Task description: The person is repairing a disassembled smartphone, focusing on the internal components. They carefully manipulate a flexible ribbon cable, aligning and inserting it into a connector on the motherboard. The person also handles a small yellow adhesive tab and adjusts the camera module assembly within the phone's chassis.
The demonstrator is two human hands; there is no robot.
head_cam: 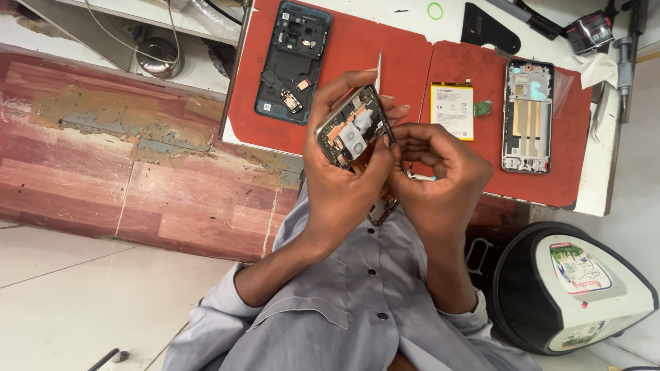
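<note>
My left hand [340, 185] grips an opened phone [352, 134] with its back cover off, so the inner boards, a white shield and orange flex parts show. It is held tilted above my lap, in front of the bench edge. My right hand [440, 178] is curled against the phone's right edge, fingertips pinched at its side; what they pinch is hidden. A thin pale blade [378, 69] shows just above the phone, and I cannot tell whether it is held or lying on the mat.
Red mats [405, 62] cover the white bench. On them lie a dark phone back frame [292, 62], a yellow-edged battery [452, 110], a small green part [482, 108] and another stripped phone frame [527, 115]. Tools lie at the back right [591, 31]. A black-and-white device [574, 288] stands by my right elbow.
</note>
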